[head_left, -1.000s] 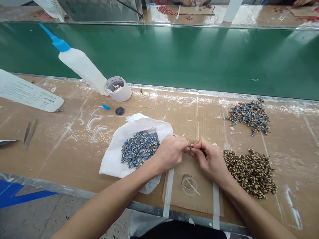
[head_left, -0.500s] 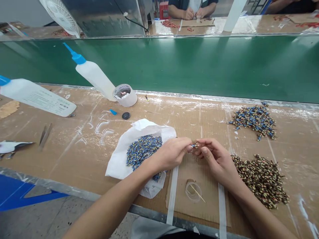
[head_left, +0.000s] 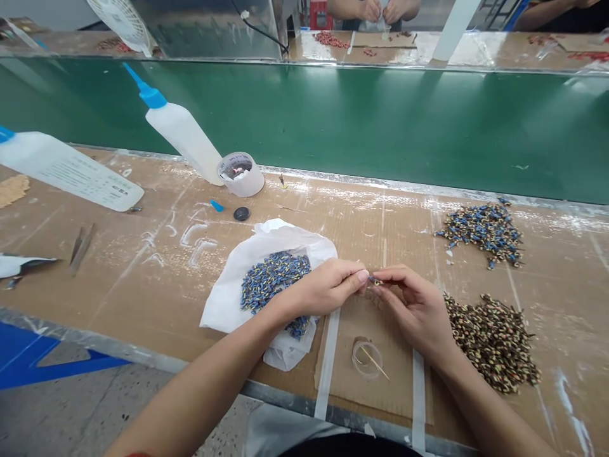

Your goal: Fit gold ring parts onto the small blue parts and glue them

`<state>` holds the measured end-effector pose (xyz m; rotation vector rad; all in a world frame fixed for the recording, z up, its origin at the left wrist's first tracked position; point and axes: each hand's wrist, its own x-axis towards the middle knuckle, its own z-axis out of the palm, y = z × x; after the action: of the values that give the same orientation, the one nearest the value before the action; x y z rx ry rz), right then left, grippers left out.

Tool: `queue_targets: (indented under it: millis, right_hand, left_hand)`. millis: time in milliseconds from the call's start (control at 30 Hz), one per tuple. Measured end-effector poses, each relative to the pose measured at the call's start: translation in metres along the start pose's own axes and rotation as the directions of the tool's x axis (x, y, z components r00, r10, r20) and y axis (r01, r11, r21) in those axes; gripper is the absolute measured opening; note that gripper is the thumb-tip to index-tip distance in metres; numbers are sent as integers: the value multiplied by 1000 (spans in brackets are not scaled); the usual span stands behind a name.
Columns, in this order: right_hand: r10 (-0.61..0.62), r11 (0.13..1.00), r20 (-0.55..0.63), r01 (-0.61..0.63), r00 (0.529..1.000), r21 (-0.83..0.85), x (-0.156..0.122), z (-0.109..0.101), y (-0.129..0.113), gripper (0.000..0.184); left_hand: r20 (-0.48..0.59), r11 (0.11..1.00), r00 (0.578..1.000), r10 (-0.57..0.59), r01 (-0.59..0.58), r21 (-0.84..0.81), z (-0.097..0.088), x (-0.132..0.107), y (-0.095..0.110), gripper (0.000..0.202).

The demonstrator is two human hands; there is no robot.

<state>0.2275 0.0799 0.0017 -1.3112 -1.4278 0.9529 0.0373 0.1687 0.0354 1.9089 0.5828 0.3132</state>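
My left hand and my right hand meet fingertip to fingertip over the cardboard-covered bench. Both pinch one tiny blue and brown piece between them. Just left of my left hand lies a white bag holding a heap of small blue pieces. To the right of my right hand sits a pile of dark brown and yellow pieces. Further back on the right lies a pile of mixed blue and brown pieces.
A small clear lid with a toothpick sits near the front edge. At the back left stand a tilted squeeze bottle with a blue nozzle, a tape roll, a lying bottle and tweezers. Behind runs a green conveyor belt; another person's hands work beyond it.
My hands stay pinched together on the small piece; the fingers shift slightly. The view tilted up and then settled a little.
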Motion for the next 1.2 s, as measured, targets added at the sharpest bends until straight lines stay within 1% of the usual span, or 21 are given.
queue_targets:
  millis: [67,167,267,367,500,733,967,1100,1200]
  right_hand:
    - [55,998,-30,-54,998,28,-1,0,1,13]
    - [122,990,-35,-119,992,75,-1,1,1,15]
    - [158,980,-32,-153,987,128,1,2,0,20]
    - [186,969,-33,-178,982,170,4,2,-2,22]
    - [203,964,-3,-200,979,173,6,-1,-2,23]
    - [210,965,8,-209,978,160,5,-1,2,27]
    - [227,960,20,-227,974,164,5,-1,6,25]
    - [184,974,85,-193,979,122,6,-3,7,21]
    - [166,981,140,-178,976,75,7,-4,7,19]
  left_hand:
    - [3,999,1000,7,-7,39,0,0,-1,33]
    - [-23,986,999,44,-39,164,2,0,-2,24]
    - [-39,946,995,96,-79,314,7,0,-3,21]
    - [-42,913,992,116,-90,397,11,0,-5,21]
    - [-59,905,990,129,-93,416,12,0,-7,22]
    - [-60,904,985,164,-126,408,9,1,-9,25]
    - [-67,910,982,177,-137,392,11,2,-17,24]
    - [-87,897,978,189,-136,421,14,3,-22,26]
    - [-70,873,979,191,-137,468,16,3,-22,26]
